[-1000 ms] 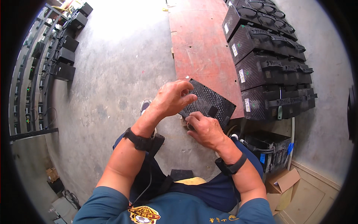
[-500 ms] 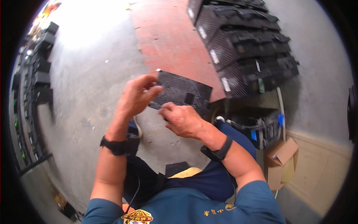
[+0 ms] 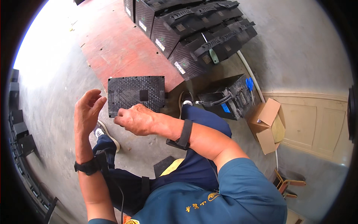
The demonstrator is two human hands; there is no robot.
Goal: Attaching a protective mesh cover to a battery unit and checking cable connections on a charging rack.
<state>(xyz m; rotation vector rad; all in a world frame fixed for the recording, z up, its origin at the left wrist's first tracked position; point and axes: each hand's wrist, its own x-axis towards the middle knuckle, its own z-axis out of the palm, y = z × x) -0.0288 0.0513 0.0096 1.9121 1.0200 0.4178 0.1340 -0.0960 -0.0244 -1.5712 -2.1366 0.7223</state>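
A black rectangular battery-like case [image 3: 126, 87] stands in front of me, its textured top dotted with small holes along the rim and a smooth dark square on it. My left hand [image 3: 87, 112] hovers just off the case's left edge, thumb and fingers apart with nothing visible between them. Over the near left corner is my right hand [image 3: 137, 120]. Its fingers are curled together in a pinch, and whatever they may hold is hidden or too small to name.
Several similar black cases with handles [image 3: 197, 30] stand in a row on a red board [image 3: 123, 41]. To the right are another black case [image 3: 227, 93] with blue-handled tools [image 3: 249, 84] on it, and an open cardboard box [image 3: 266, 125]. More black units [image 3: 25, 145] line the far left.
The view has swung to the right, so everything appears shifted left. My left hand has drawn away from the case's edge; my right hand stays curled at its near left corner.
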